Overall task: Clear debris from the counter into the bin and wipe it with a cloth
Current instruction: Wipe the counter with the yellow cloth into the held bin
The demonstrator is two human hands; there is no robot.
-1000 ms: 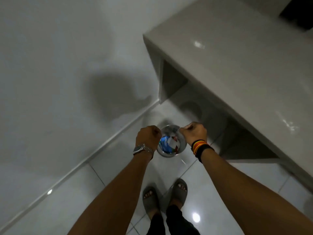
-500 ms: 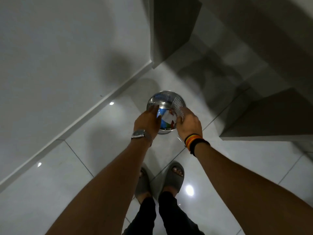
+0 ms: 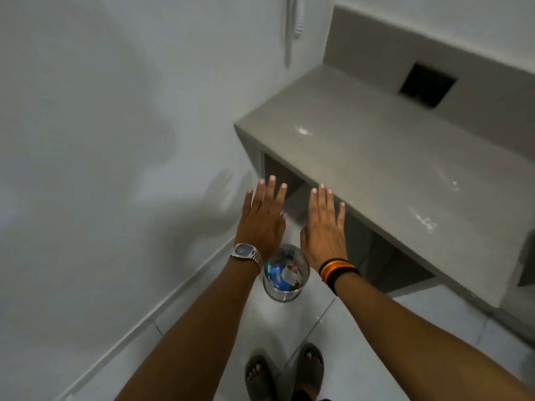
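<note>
A small shiny metal bin (image 3: 285, 290) stands on the floor tiles below my wrists, with blue, white and red wrappers inside. My left hand (image 3: 262, 219), with a silver watch on its wrist, is raised above the bin, flat, fingers spread, holding nothing. My right hand (image 3: 324, 227), with coloured bands at the wrist, hovers beside it, also flat and empty. The grey counter (image 3: 376, 157) runs from the upper middle to the right edge; its top looks bare, with a few light glints. No cloth is in view.
A white wall (image 3: 101, 140) fills the left side and meets the floor at a skirting line. Open shelf space lies under the counter. A dark square opening (image 3: 427, 85) sits in the counter's backsplash. My feet in grey slippers (image 3: 285, 371) stand just behind the bin.
Both hands have let go of the bin, which now stands on the floor, and have lifted above it with fingers spread. The view has tilted up and shows the counter top.
</note>
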